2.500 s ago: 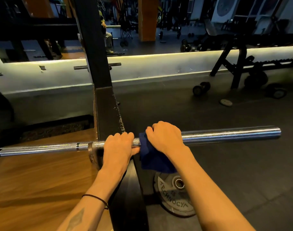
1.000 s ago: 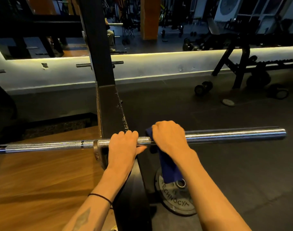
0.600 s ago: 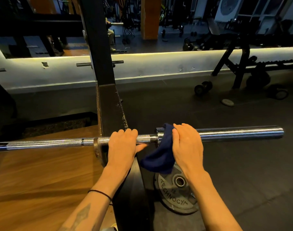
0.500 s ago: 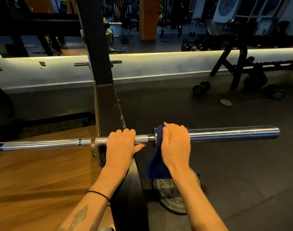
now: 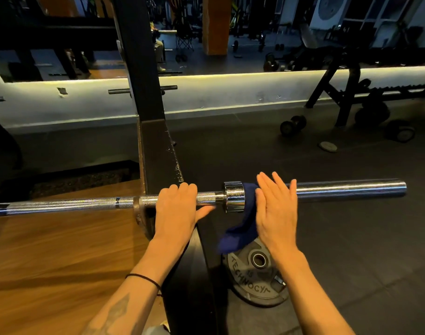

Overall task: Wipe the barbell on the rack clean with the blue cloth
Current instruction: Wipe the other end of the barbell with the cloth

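Dim gym: right hand (image 5: 275, 211) hides where blue cloth (image 5: 240, 232) meets barbell (image 5: 347, 188).

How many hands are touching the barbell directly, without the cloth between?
1. The left hand grips the knurled shaft of the barbell beside the rack post. The right hand presses the blue cloth against the sleeve.

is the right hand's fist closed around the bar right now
No, the right hand lies with fingers straight, pressing the blue cloth against the barbell.

Dim gym, glow from wall LED strip (image 5: 230, 74), glare on barbell (image 5: 347, 188), wide-angle edge warp.
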### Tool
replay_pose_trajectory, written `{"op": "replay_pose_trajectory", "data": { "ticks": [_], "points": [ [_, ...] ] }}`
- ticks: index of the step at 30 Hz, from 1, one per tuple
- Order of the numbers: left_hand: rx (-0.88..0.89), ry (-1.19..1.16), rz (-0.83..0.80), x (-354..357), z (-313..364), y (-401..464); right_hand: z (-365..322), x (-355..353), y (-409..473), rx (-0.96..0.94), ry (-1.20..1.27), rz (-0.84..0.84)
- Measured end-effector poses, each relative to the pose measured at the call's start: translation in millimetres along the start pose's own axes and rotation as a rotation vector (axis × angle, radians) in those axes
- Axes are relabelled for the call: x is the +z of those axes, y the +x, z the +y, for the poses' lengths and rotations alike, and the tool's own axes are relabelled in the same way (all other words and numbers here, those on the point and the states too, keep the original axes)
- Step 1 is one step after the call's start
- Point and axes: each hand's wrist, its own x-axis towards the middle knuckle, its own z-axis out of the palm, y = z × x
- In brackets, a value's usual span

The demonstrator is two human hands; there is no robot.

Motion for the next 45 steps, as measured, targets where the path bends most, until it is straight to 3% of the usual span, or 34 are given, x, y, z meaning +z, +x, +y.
{"op": "replay_pose_trajectory", "data": {
  "ticks": [5,10,13,18,29,35,38,41,43,45],
  "points": [
    [-0.028,-0.018,-0.036,-3.5,3.7,-2.5,-51.6,24.5,3.1,0.147,0.157,0.081],
    [-0.037,-0.002,-0.058,-4.9,3.2,-2.2,-84.6,24.4,5.9,-0.286,0.110,-0.062],
    [0.014,0.027,-0.088,-4.2,2.1,-1.2,-95.1,37.5,-4.0,-0.347,0.073,-0.073],
    [0.005,-0.020,-0.118,-10.5,-2.3,3.7,-59.3,27.1,-5.2,-0.490,-0.298,-0.208],
    [0.038,-0.007,-0.186,-18.1,-2.8,1.7,-80.3,32.9,-16.3,-0.299,-0.324,-0.154],
    [0.184,0.169,-0.204,-28.5,-10.7,-14.3,-99.2,39.9,-16.7,-0.208,-0.344,-0.136],
    [0.288,0.249,-0.262,-51.1,-17.5,-35.7,-114.7,53.8,-22.1,-0.193,-0.232,-0.168],
    [0.513,-0.048,-0.086,-76.6,-37.6,-54.9,-128.4,54.5,-24.7,-0.016,0.025,-0.147],
    [0.670,-0.240,0.135,-87.3,-61.2,-63.8,-136.4,53.1,-23.9,-0.047,0.071,-0.105],
    [0.592,-0.418,0.353,-88.7,-95.0,-62.2,-145.9,59.2,-24.3,-0.148,0.077,-0.059]
  ]
}}
